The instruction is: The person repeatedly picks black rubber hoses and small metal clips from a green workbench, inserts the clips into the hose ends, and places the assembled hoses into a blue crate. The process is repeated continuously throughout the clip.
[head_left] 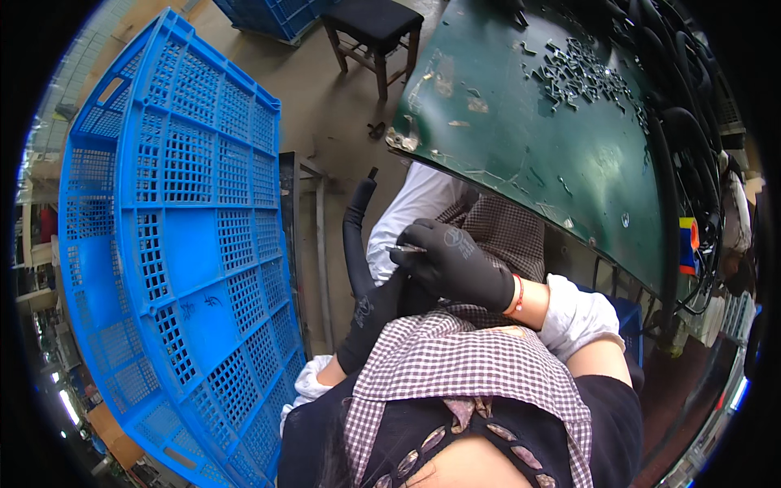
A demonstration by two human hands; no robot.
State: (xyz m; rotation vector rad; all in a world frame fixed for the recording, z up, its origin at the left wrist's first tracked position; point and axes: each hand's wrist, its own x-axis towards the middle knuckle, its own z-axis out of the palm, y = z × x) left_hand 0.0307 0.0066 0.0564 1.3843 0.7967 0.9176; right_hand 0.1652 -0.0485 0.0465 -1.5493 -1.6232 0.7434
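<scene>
Left glove [366, 315] and right glove [452, 259] are black with grey print; tube [355, 232] is black. Apron [480, 359]: brown-and-white check. Crate [193, 244]: bright blue. Tabletop [496, 134]: dark green. Bracelet [517, 296]: red.

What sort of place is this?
Most likely a factory workshop or assembly area: there's a green, scuffed worktable scattered with small, dark, metallic-looking pieces, and a big blue plastic lattice crate standing beside the worker.

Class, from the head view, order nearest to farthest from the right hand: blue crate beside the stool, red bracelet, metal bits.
1. Red bracelet: wrist of the right hand.
2. Metal bits: right, atop the green table.
3. Blue crate: top, beside the stool.
</scene>
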